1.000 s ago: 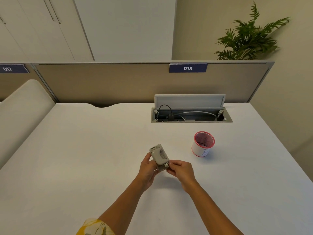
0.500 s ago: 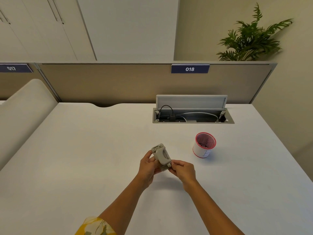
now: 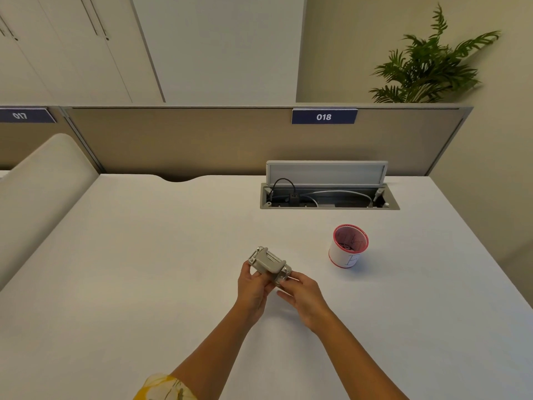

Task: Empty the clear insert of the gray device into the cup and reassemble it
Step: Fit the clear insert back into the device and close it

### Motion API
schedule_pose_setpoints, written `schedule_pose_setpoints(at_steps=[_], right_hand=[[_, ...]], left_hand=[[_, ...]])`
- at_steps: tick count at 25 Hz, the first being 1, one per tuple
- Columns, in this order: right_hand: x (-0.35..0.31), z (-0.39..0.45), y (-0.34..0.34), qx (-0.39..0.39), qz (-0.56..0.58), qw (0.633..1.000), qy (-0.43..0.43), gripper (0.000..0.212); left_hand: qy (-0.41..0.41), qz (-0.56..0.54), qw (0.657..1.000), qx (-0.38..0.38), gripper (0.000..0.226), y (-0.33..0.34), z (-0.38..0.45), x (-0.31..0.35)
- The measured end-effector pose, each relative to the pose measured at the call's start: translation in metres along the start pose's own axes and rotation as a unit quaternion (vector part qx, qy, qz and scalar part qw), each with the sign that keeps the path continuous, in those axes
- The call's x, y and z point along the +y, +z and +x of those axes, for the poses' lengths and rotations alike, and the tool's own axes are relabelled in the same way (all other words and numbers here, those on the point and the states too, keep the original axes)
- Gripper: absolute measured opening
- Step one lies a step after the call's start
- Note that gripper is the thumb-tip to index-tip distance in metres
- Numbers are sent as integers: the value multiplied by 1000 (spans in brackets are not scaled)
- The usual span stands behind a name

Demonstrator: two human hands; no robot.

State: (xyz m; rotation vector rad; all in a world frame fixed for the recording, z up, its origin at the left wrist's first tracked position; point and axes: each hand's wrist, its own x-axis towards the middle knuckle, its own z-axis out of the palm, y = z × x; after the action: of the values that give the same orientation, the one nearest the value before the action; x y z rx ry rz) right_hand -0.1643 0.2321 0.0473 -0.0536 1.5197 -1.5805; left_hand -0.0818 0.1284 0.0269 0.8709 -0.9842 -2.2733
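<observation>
The small gray device [image 3: 268,264] is held just above the white table [image 3: 144,269], tilted with its long axis running from upper left to lower right. My left hand [image 3: 253,290] grips its near-left side from below. My right hand [image 3: 302,295] pinches its lower-right end with thumb and fingertips. The clear insert cannot be made out apart from the gray body. The white cup with a red rim [image 3: 348,246] stands upright to the right of the device, with some dark bits inside.
An open cable hatch [image 3: 328,194] with its lid raised and wires inside sits at the back of the table. A beige partition [image 3: 202,140] with the label 018 runs behind it. A padded chair back [image 3: 37,192] stands at the left. A plant [image 3: 429,62] is behind the partition.
The device has been turned in my hands from nearly upright to lying more sideways. Both hands keep their hold at about the same spot.
</observation>
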Motion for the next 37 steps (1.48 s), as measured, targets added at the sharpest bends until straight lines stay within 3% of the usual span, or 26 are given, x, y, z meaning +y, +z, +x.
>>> schedule_pose_setpoints(at_steps=[4,12,17,21,23,26,33,37], right_hand=[[4,3,6,113,-51,991,-51,28],[6,4,6,176,-91,978,-65,26],[12,7,4,146,-38,988,-9,29],[12,11,-3,118,-9,993,4,32],[12,14,-5,105,-17,994,8,33],[11,17,-6,87,-43,995,4,34],[5,26,-7,85,-81,993,-4,36],[7,29,-5,93,-81,992,-2,36]], left_hand=[[11,45,999,17,59,2,1,0],[20,53,998,27,58,1,-1,2],[23,99,995,-1,51,-4,-5,4],[-57,40,997,13,29,-13,-4,8],[-74,70,994,32,36,-18,-2,10],[-59,142,988,19,42,-23,0,16],[-45,183,981,-36,30,-40,7,31],[0,230,973,-28,28,-38,6,33]])
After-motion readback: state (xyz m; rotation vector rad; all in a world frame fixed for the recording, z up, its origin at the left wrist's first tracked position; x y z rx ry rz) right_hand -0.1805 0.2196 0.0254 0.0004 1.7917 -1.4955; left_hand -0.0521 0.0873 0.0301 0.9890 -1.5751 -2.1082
